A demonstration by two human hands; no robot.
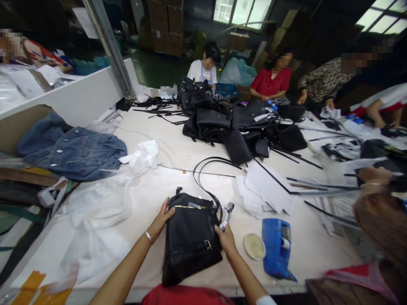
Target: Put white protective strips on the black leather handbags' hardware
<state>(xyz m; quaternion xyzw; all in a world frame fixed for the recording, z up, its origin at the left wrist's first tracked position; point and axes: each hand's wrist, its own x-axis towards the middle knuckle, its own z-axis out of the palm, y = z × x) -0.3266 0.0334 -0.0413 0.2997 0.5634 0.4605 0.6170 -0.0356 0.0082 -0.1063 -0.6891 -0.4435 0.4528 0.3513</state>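
Observation:
A black handbag (192,233) with a gold zip and a buckled strap lies on the table in front of me. My left hand (161,218) grips its upper left edge, thumb on the front and fingers at the side. On the opposite side my right hand (225,237) holds the bag's right edge, its fingers partly hidden. A long thin black strap (203,186) loops from the bag's top right across the table. Just above my right hand, a white-wrapped piece (227,214) with a dark end sticks out beside the bag.
A blue tape dispenser (276,250) and a round dish (254,246) stand to the right. White paper sheets (265,188) lie behind them. A pile of black bags (222,123) fills the far middle. Left are a denim jacket (79,152) and thin white wrapping (98,212). Several people work around the table.

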